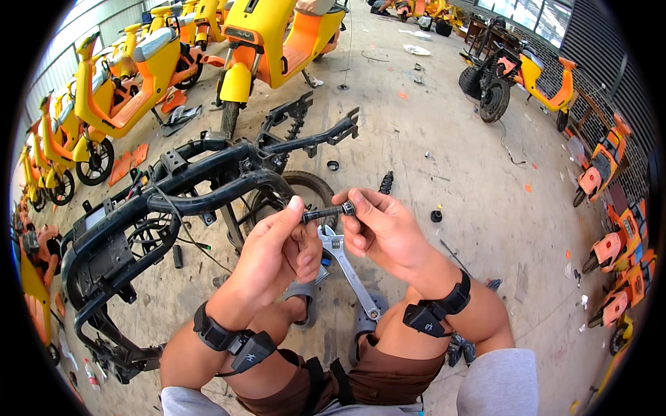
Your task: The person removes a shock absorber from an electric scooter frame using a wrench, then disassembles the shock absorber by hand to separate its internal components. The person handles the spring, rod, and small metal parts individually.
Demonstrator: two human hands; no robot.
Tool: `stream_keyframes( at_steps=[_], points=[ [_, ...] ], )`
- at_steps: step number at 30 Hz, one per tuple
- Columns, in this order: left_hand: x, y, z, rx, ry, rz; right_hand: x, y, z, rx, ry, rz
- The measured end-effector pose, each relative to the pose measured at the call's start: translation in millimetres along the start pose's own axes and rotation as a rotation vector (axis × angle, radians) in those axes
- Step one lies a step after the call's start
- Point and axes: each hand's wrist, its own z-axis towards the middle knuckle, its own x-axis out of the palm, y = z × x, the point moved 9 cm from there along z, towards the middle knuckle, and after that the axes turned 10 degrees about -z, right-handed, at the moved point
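Dark metal, ridged with thread along its shank and blocky at one end, the bolt (327, 213) lies nearly level between the two hands, its blocky end slightly higher. The left hand (281, 243) has its grip pinched on the slimmer end, thumb stretched upward and the other fingers curled; the right hand (381, 223) grasps the blocky end between thumb and bent fingers. Both forearms angle up over the thighs and lean inward, each strapped with a black band carrying a boxy plastic module (253, 350). Just below the grip, a silvery adjustable wrench (354, 277) slants down toward the grey right shoe (380, 301), its flat handle ending in a ring; whether the two touch cannot be told. Left of the grip spreads a black frame (218, 163) of thick, bent, scuffed tubes with flat bracket plates and thin cables, and a dusty tyre (316, 183) curves just beyond the hands. Past the right hand, a coiled spring damper (386, 182) and a stubby black cylinder (436, 216) lie on the stained concrete floor (444, 139). Farther off, smooth-panelled yellow and orange scooters (238, 83) stand ahead and to both sides.
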Motion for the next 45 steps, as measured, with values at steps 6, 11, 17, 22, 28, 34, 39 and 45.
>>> stream_keyframes(
  at_steps=[6, 11, 17, 22, 28, 34, 39, 45],
  points=[
    [0.5, 2.4, 0.8, 0.011, -0.009, 0.069, -4.2, -0.6, -0.4, -0.006, -0.074, -0.01],
    [-0.3, 2.6, 0.8, 0.018, -0.019, 0.059, -5.8, 0.0, -1.3, -0.005, -0.079, -0.024],
    [-2.1, 1.6, 0.8, 0.014, -0.002, 0.018, -6.4, 1.2, -1.6, -0.009, -0.093, -0.038],
    [1.5, 2.5, 1.1, 0.019, -0.007, 0.053, -3.5, -1.0, -1.2, 0.022, -0.029, 0.052],
    [2.7, 3.1, 0.7, -0.001, -0.007, 0.063, 0.3, -2.5, -1.4, 0.043, 0.068, 0.103],
    [2.0, 7.4, 2.5, -0.048, 0.009, 0.013, -2.1, -2.0, -2.3, 0.025, 0.04, 0.068],
    [-0.8, 12.6, 3.8, -0.108, -0.035, -0.043, -4.4, 0.2, -3.7, -0.004, -0.009, -0.033],
    [-2.4, 17.9, 2.4, -0.203, 0.004, -0.148, -1.8, 1.8, -4.8, -0.024, -0.012, -0.102]
  ],
)
